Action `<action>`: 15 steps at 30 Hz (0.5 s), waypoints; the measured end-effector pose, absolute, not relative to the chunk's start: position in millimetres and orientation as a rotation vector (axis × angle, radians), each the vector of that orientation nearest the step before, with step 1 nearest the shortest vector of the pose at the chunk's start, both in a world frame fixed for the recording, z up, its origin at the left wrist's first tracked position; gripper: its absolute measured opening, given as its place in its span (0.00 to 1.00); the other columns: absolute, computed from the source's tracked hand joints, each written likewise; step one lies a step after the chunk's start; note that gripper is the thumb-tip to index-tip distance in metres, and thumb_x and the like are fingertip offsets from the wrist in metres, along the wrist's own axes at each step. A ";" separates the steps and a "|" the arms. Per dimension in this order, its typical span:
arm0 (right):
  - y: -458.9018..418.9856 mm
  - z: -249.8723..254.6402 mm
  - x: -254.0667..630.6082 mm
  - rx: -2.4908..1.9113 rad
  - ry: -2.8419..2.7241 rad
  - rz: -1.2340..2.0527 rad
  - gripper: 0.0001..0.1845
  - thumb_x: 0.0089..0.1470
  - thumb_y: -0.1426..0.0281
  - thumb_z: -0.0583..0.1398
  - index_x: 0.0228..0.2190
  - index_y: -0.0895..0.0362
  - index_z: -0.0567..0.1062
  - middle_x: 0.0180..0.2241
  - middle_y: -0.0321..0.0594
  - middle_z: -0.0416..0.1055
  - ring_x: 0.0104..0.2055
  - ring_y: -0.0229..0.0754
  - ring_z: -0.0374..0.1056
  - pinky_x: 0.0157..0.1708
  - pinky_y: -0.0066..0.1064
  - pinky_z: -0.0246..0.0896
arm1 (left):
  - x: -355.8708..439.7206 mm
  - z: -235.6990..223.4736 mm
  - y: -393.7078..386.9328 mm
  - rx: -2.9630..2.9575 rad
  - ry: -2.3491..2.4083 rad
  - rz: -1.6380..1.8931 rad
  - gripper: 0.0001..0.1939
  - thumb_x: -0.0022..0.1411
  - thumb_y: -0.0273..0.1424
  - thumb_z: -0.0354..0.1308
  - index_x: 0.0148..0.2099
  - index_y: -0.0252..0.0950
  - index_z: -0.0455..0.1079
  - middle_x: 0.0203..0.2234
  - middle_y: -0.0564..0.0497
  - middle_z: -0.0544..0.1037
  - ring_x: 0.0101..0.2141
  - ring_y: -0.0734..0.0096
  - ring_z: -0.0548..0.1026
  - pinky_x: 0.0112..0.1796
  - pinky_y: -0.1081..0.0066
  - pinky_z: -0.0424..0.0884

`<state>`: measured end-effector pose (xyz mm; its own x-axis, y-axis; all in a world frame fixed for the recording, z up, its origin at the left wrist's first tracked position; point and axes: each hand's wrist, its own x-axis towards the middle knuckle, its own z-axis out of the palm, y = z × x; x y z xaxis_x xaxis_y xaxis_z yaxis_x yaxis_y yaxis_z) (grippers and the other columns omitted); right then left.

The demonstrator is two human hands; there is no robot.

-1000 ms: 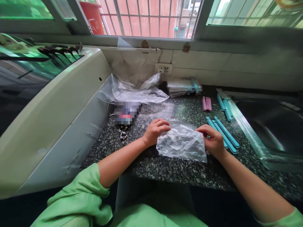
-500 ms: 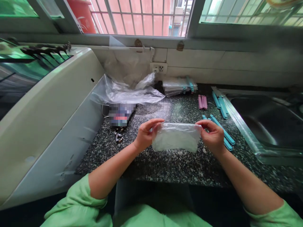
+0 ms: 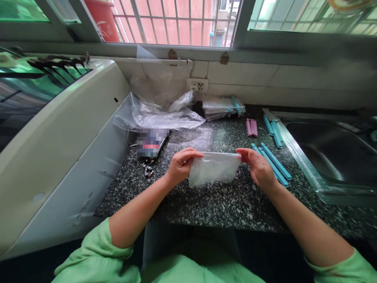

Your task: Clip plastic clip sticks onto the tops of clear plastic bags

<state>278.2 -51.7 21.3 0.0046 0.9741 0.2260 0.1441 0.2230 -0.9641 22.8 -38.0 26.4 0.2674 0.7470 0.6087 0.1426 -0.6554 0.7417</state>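
A small clear plastic bag [image 3: 215, 171] hangs upright above the dark speckled counter, its top edge level and folded-looking. My left hand [image 3: 182, 165] pinches its upper left corner between thumb and fingers. At the upper right corner, my right hand [image 3: 258, 167] has its index finger and thumb on the edge, the other fingers loosely curled. Just beyond the right hand lie several long blue bag-sealing clips [image 3: 275, 163]. Shorter pink clips [image 3: 251, 127] are farther back, and more blue clips [image 3: 273, 131] rest beside the sink.
A metal sink [image 3: 332, 149] is at the right. Stacked plastic bags [image 3: 219, 107] with clips lie by the wall, below a socket [image 3: 198, 85]. Crumpled plastic film [image 3: 165, 116], a partly blurred flat object [image 3: 150, 143] and a beaded chain [image 3: 149, 171] are left. A pale appliance [image 3: 79, 102] borders the counter.
My right hand has shifted slightly left along with the bag's right corner, and its fingers have straightened somewhat. The bag looks a little narrower. My left hand has barely moved.
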 end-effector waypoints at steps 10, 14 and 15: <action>-56.3 29.5 276.2 -1.213 -1.548 0.836 0.10 0.46 0.63 0.62 0.23 0.57 0.70 0.24 0.33 0.66 0.28 0.35 0.62 0.31 0.28 0.59 | 15.4 25.3 -33.2 2.049 0.777 1.329 0.12 0.56 0.21 0.47 0.30 0.35 0.72 0.31 0.49 0.74 0.34 0.73 0.73 0.35 0.71 0.70; -54.5 39.3 269.3 -1.185 -1.619 0.633 0.08 0.48 0.64 0.61 0.24 0.56 0.70 0.25 0.35 0.67 0.29 0.36 0.63 0.33 0.29 0.60 | 15.4 37.5 -31.2 1.961 0.920 1.577 0.09 0.58 0.25 0.48 0.35 0.36 0.70 0.35 0.48 0.73 0.39 0.69 0.70 0.42 0.63 0.67; -53.7 43.1 264.4 -1.176 -1.653 0.586 0.08 0.48 0.65 0.60 0.24 0.56 0.70 0.25 0.35 0.67 0.30 0.37 0.63 0.34 0.30 0.60 | 18.0 42.7 -30.6 2.015 0.933 1.568 0.08 0.57 0.27 0.50 0.37 0.36 0.70 0.35 0.48 0.73 0.39 0.68 0.70 0.43 0.62 0.67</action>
